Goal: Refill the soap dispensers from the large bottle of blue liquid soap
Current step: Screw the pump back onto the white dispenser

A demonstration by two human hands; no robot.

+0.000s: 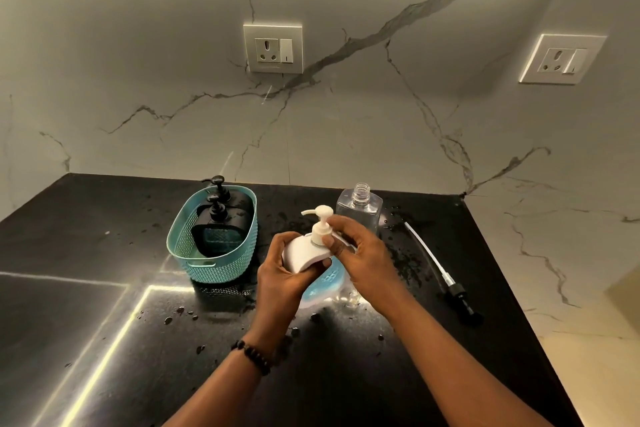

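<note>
Between both hands, white soap dispenser.

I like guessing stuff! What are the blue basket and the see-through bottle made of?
The basket looks like matte teal plastic, moulded in a woven, bumpy pattern. The open bottle looks like clear glossy plastic, since the counter shows through it, though glass can't be ruled out.

dim warm light, streaky glare on the black countertop, wide-angle bowing
</note>
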